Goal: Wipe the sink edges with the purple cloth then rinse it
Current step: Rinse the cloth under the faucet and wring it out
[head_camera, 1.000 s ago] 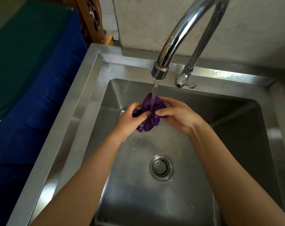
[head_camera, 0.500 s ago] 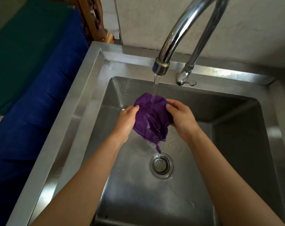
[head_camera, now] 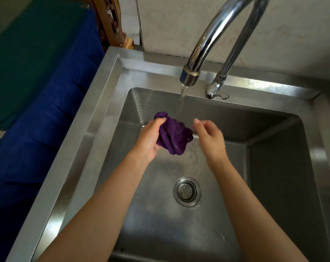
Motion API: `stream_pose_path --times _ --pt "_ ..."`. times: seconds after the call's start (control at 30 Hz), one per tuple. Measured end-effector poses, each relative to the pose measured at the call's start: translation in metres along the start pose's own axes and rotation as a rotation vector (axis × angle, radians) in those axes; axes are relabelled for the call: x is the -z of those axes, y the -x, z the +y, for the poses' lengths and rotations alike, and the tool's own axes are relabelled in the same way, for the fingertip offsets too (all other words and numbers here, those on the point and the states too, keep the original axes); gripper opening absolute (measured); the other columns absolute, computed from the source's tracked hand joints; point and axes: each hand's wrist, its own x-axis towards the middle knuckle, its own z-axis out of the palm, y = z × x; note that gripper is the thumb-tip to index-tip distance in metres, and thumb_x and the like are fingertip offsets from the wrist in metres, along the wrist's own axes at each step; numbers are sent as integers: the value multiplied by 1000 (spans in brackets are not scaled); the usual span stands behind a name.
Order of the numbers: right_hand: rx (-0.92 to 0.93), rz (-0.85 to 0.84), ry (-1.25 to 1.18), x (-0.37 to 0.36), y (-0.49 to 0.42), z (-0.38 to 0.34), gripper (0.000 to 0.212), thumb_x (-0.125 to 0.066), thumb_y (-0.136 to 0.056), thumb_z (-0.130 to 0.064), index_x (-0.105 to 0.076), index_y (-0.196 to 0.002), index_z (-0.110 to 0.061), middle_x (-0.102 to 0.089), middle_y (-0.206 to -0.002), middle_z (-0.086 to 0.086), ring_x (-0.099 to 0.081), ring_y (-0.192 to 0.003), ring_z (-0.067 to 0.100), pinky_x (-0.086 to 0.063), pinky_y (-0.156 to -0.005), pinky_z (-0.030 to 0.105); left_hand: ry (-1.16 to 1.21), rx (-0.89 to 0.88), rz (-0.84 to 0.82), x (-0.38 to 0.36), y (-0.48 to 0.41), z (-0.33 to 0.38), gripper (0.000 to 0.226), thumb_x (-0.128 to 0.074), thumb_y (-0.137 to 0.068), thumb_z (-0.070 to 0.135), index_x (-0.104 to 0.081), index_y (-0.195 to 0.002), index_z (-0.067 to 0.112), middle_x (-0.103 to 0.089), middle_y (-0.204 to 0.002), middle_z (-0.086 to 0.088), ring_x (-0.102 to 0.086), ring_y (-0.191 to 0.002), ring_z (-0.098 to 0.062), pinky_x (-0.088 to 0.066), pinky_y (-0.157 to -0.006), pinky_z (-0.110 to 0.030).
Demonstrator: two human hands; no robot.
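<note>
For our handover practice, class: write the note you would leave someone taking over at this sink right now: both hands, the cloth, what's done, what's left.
The left hand grips the bunched purple cloth over the sink basin.
The right hand is open beside the cloth, holding nothing.
The tap runs; its water lands on the cloth.
Done: rinsing is underway; whether the edges were wiped cannot be told.
Left: finish rinsing, shut the tap.

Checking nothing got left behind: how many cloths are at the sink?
1. The purple cloth is bunched in the left hand under the tap's running water, over the sink. The left arm and right arm hide part of its floor.
</note>
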Motion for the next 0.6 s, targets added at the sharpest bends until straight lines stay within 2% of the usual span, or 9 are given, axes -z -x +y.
stream_pose_path --times 0.03,0.1,0.17,0.23,0.3,0.37,0.43,0.5,0.6 --pt "-118 -55 -24 0 -4 1 24 -52 -90 -43 -60 -90 -21 -64 -92 -2 -61 -74 -7 -48 -67 16 13 -18 -50 0 1 -2 28 -48 -90 23 -57 -114 13 -63 -106 -11 -63 -88 -22 -52 -73 -36" --pt "-367 -262 -140 -2 -8 4 46 -46 -87 -58 -55 -113 -20 -65 -108 3 -65 -94 9 -55 -75 32 88 -45 -153 -1 5 -4 20 -46 -88 18 -60 -102 20 -65 -100 -7 -63 -90 -21 -52 -76 -37" --pt "-414 -310 -217 -4 -8 4 47 -48 -87 -55 -57 -116 -19 -66 -111 7 -66 -97 20 -58 -73 40 203 -49 -205 4 6 -1 17 -47 -83 23 -63 -91 21 -68 -91 -4 -64 -88 -22 -54 -73 -36" --pt "-302 -217 -101 -6 -5 -1 34 -55 -88 -44 -59 -110 -17 -64 -107 9 -67 -89 19 -59 -62 38 200 -10 -147 6 2 2 30 -49 -81 41 -63 -90 16 -68 -89 -6 -64 -88 -26 -56 -72 -37" --pt "-62 -132 202 -13 -3 -5 28 -57 -89 -35 -60 -105 -12 -63 -101 10 -64 -88 22 -55 -72 35 89 65 -83 -1 -3 0 57 -46 -81 60 -65 -103 11 -70 -101 -11 -66 -95 -28 -54 -82 -41" --pt "181 -77 438 -26 6 -13 26 -56 -89 -33 -58 -101 -9 -59 -100 11 -58 -89 25 -42 -75 26 -4 65 -17 -11 -6 -6 64 -38 -83 67 -65 -111 16 -70 -104 -9 -67 -96 -24 -52 -84 -37" --pt "320 -31 554 -41 15 -27 27 -50 -91 -36 -53 -99 -10 -55 -101 10 -57 -83 28 -41 -67 32 18 28 -84 -16 -12 -10 59 -28 -91 61 -74 -85 25 -72 -81 0 -68 -78 -14 -53 -70 -28" --pt "442 61 742 -50 14 -35 30 -43 -94 -39 -52 -101 -11 -56 -99 9 -60 -78 30 -38 -56 33 115 -13 -167 -22 -12 -9 60 -28 -96 46 -72 -59 26 -67 -60 9 -64 -63 -7 -51 -57 -19" --pt "495 87 853 -50 -1 -41 34 -38 -96 -40 -53 -95 -10 -61 -91 10 -62 -77 33 -35 -56 34 263 -57 -185 -33 -13 -9 57 -33 -92 45 -71 -56 25 -68 -61 8 -66 -64 -7 -51 -60 -20"
